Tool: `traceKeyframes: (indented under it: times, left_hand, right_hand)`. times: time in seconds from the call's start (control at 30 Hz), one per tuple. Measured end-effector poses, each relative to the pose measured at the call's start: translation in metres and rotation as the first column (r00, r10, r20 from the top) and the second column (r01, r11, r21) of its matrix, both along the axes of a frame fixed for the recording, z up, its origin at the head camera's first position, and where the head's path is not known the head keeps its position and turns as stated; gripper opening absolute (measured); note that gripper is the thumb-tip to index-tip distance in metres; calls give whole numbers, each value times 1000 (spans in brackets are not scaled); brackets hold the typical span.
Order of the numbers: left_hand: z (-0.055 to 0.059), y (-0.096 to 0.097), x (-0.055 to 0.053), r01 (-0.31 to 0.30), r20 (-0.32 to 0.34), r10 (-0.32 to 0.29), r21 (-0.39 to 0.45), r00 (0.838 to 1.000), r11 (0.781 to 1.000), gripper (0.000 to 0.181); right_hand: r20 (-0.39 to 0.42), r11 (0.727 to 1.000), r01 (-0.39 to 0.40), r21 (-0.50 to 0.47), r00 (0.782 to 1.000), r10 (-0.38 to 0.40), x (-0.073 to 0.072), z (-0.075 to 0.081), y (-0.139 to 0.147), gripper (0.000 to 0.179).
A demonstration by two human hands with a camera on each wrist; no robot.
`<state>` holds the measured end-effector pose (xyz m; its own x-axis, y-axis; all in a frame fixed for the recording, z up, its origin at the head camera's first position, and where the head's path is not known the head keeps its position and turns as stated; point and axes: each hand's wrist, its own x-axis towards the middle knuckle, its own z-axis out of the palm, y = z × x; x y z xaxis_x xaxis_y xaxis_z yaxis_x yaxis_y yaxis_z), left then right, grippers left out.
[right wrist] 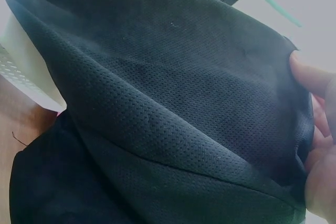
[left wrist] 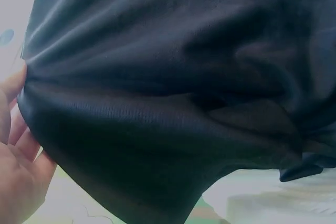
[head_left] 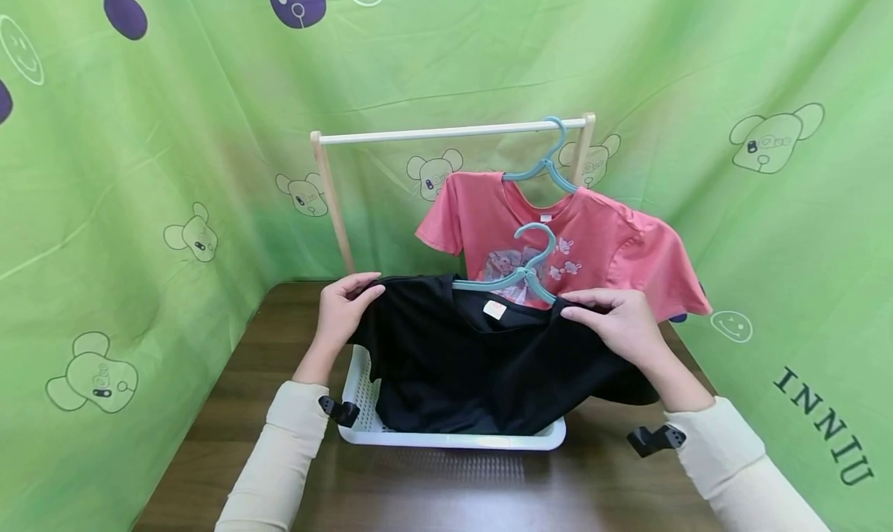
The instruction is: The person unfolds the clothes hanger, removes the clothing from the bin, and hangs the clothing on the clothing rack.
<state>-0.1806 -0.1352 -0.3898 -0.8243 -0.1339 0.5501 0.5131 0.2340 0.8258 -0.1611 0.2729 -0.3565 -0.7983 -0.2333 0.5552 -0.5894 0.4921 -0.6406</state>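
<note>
A black T-shirt (head_left: pixel 481 369) with a white neck label spreads between my two hands, over a white basket (head_left: pixel 453 440). My left hand (head_left: pixel 342 309) pinches it at the left shoulder; the left wrist view shows the cloth gathered at the thumb (left wrist: pixel 16 80). With thumb and fingers, my right hand (head_left: pixel 621 323) pinches the other shoulder near the neckline. A light blue hanger (head_left: pixel 525 272) sits inside the neck, its hook standing up above the collar. Its arm ends are hidden in the shirt. Part of the hanger also shows at the top of the right wrist view.
Behind, a rack with a white rail (head_left: pixel 446 133) and wooden posts stands on the brown table (head_left: pixel 293 315). A pink T-shirt (head_left: pixel 488 214) hangs on its right end from another blue hanger (head_left: pixel 551 160), close behind the black shirt. A green printed curtain (head_left: pixel 209 129) surrounds the table.
</note>
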Motion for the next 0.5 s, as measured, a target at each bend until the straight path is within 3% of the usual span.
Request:
traceKeyframes:
  times: [0.1,0.27,0.4,0.5]
  left_hand:
    - [-1,4,-2,-37,-42,37,-19,998,999,22]
    - [1,13,-4,-154,-106,144,-93,984,984,23]
    - [2,19,-6,-242,-140,220,-165,965,956,28]
    - [0,22,-5,-310,-159,279,-233,947,922,34]
  right_hand:
    - [-7,1000,5,2,1000,-5,-2,-1,1,23]
    - [-26,999,32,0,999,-32,-10,-6,5,24]
    - [-44,999,52,-6,998,-52,-14,-5,6,23]
    - [-50,997,75,-9,996,-76,-14,-3,5,23]
